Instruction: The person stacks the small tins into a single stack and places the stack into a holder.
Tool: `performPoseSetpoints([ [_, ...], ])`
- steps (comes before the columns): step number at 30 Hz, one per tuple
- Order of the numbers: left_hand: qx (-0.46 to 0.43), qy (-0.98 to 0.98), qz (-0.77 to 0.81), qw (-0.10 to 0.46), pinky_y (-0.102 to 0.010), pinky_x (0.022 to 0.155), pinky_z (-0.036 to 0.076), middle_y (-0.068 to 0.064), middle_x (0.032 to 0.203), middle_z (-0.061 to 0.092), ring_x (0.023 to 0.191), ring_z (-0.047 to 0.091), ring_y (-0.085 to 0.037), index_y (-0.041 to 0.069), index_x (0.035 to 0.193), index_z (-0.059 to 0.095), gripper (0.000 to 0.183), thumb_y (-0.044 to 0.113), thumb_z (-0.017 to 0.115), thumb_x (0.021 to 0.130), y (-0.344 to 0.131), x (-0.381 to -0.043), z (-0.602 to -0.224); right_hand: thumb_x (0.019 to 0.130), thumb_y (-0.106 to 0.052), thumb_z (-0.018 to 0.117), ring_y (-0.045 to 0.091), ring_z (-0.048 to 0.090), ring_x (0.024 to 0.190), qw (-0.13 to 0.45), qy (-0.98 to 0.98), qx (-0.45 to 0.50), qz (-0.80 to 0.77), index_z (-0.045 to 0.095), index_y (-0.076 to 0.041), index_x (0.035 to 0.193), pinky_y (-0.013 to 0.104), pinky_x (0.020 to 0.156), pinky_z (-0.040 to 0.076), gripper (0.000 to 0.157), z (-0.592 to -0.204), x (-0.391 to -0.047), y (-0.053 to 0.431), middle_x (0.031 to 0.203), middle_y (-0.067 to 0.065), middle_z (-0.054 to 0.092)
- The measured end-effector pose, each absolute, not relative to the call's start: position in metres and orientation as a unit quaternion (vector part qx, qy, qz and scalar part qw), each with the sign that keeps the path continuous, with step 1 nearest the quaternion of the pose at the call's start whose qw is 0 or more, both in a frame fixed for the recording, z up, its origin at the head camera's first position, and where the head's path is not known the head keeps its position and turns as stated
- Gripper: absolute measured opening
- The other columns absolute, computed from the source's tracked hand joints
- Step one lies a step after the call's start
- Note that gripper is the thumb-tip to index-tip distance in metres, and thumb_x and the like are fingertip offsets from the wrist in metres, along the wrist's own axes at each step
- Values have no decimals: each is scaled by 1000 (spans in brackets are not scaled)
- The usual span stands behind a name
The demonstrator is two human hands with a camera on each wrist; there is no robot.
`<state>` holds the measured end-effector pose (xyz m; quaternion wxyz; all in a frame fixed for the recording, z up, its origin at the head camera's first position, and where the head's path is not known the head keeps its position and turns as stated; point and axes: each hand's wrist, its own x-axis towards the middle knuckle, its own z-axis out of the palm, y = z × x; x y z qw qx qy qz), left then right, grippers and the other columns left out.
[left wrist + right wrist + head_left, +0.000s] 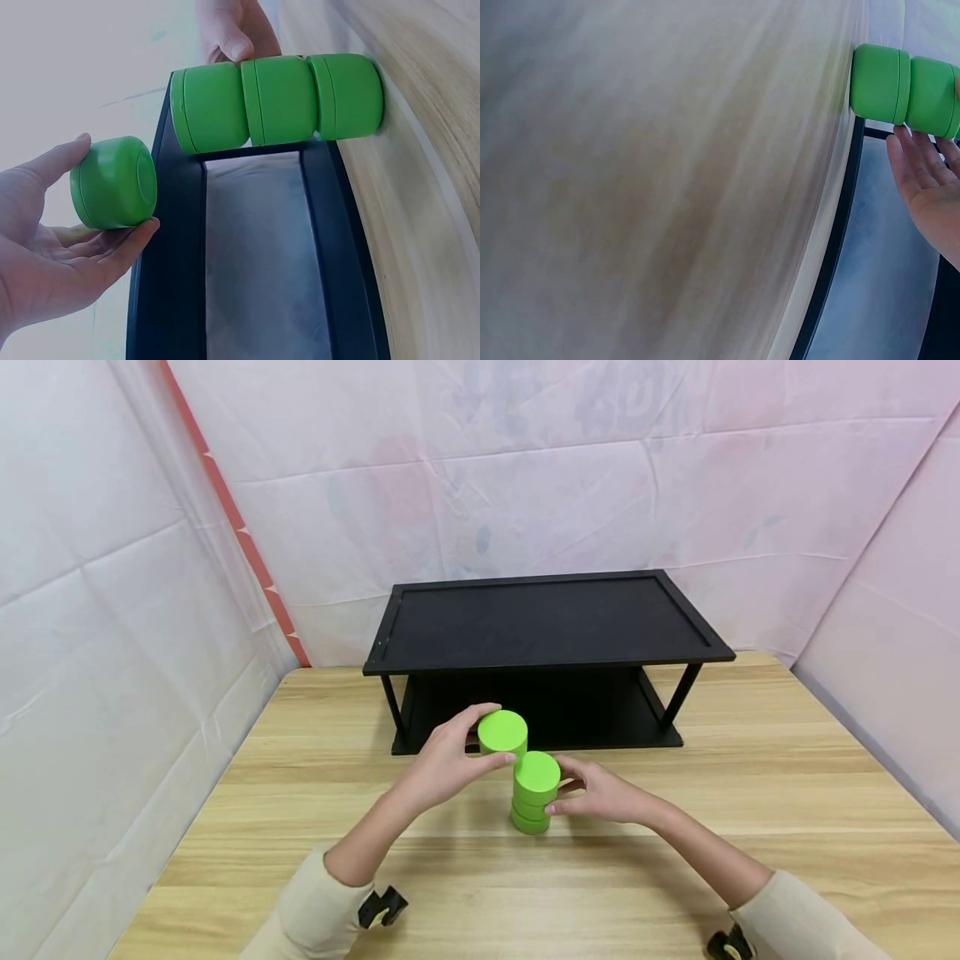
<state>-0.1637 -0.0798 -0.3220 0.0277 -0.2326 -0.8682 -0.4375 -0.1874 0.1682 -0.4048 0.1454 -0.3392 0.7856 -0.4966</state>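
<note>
My left hand (447,762) holds a small round green jar (502,732), thumb on one side and fingers on the other. In the left wrist view that jar (112,184) is clear of the others, with a seam line near one end. Three similar green jars (279,101) are stacked upright on the table. My right hand (606,795) grips this stack (534,785) from the right, its thumb at the near side. In the right wrist view the fingers (924,161) touch the side of the stacked jars (877,84); the upper part is cut off.
Behind the hands stands a black two-level rack (540,622) with a flat top, corner posts and a lower shelf. It rests on a wood-grain table (315,793). White sheeting (525,485) hangs at the back and both sides.
</note>
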Motion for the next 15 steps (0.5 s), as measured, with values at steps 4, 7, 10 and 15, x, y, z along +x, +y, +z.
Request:
performPoseSetpoints([
  [4,-235,-869,-435,27,-33,86,46,0,121,54,108,52,-14,10,131,47,63,30,75,78,-78,-163,-321,78,-18,75,23,55,103,144,786,-340,-495,42,1,132,36,86,47,66,-405,-187,168,120,9,53],
  [7,-238,-869,-434,24,-33,86,46,-1,121,54,108,52,-15,9,131,46,63,30,74,79,-76,-163,-322,79,-19,74,23,55,103,144,786,-341,-496,42,1,132,36,86,47,66,-405,-187,168,120,9,53],
  [10,-239,-869,-433,21,-32,85,46,-1,121,54,107,52,-15,9,132,46,63,30,74,79,-74,-163,-322,79,-19,74,23,55,104,145,785,-341,-497,42,0,132,37,86,47,65,-406,-187,168,121,9,52],
  [15,-245,-869,-429,16,-33,86,45,-1,122,54,108,51,-15,11,132,46,62,31,73,79,-72,-163,-322,80,-19,74,23,55,104,149,786,-339,-495,41,1,133,37,86,46,66,-405,-187,169,123,10,51],
])
